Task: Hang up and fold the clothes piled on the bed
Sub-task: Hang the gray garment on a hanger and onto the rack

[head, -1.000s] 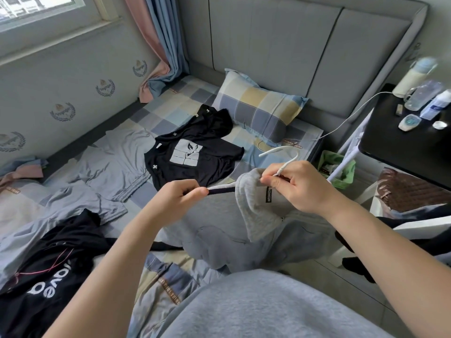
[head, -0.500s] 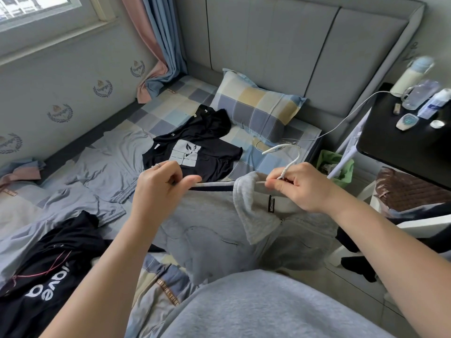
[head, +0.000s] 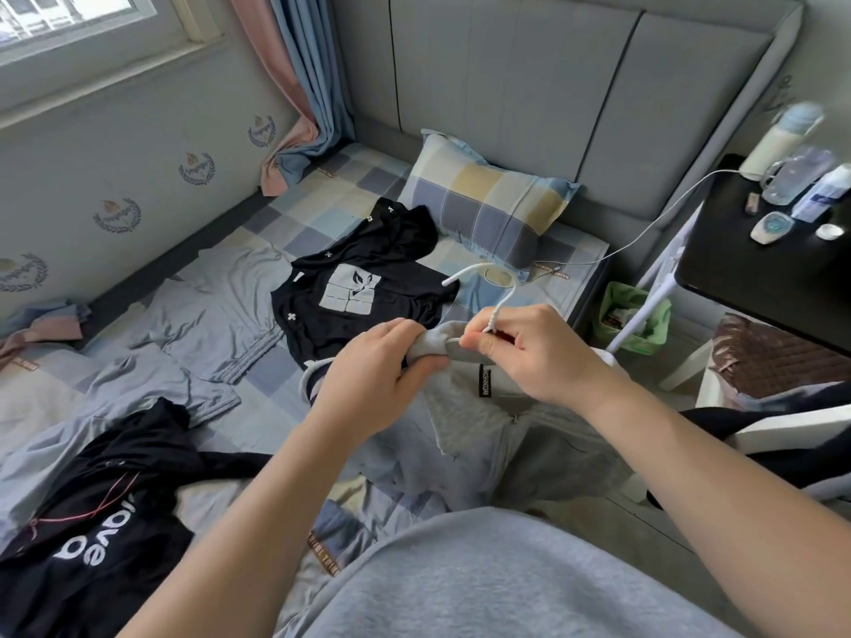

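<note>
Head view, as if from just behind the person's shoulder: the job looks barely begun. One grey zip jacket (head: 483, 421) is being put on a white hanger (head: 480, 266), and everything else lies loose on the bed (head: 322, 195).

The left hand (head: 382, 361) has its fingers curled round a bunch of the jacket's grey fabric near the collar. The right hand (head: 539, 352) pinches the neck of the hanger against the collar between thumb and fingers, and the hook curves up out of that grip. Whether the hanger's arms sit inside both shoulders I cannot tell, as the cloth hides them.

The jacket is held up over the bed's right edge. It is soft and limp, with a black label at the neck and a zip down the front, and its body droops onto the sheet.

Left to do, I judge: a black printed T-shirt (head: 359, 292) spread toward the head of the bed just before the pillow (head: 488, 204), pale grey-blue garments (head: 207, 315) crumpled along the left side, and a black top with white lettering (head: 92, 522) heaped at the near left corner. None of them looks folded.
</note>
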### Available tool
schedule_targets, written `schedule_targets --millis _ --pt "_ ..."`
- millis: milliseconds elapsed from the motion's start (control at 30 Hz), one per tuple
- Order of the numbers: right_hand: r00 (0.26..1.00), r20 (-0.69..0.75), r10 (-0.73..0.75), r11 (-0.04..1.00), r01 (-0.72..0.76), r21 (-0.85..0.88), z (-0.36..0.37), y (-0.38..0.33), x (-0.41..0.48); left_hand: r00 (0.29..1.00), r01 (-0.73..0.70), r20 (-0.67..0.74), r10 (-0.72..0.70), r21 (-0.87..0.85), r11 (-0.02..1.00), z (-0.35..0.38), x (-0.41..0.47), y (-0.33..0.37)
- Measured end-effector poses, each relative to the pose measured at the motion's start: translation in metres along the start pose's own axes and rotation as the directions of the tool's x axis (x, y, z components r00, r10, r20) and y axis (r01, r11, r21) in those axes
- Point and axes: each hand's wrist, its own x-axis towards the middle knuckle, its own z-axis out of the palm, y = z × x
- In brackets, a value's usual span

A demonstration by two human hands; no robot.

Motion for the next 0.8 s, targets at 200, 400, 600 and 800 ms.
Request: schedule_targets --millis 200,400,600,800 --pt "0.988 0.027 0.149 0.989 -0.149 -0.004 -0.027 0.021 0.002 0.970 0.089 -0.217 -0.107 -0.091 0.992 -0.009 -0.005 -0.013" --pt "0.794 0.336 0.507 0.846 -0.534 -0.016 -0.051 0.079 -0.026 0.909 0.208 -0.334 -0.250 -0.157 0.966 -0.033 -0.008 -0.029" --pt "0.809 0.104 0.578 0.812 -0.558 -0.172 -0.042 0.108 -0.039 0.925 0.203 -0.317 -0.210 -0.056 0.978 -0.042 -0.015 -0.042" --pt "0.870 -0.330 0.366 0.918 -0.396 -0.029 -0.038 0.068 -0.025 0.972 0.184 -0.180 -0.152 0.172 0.968 -0.038 -0.019 -0.046"
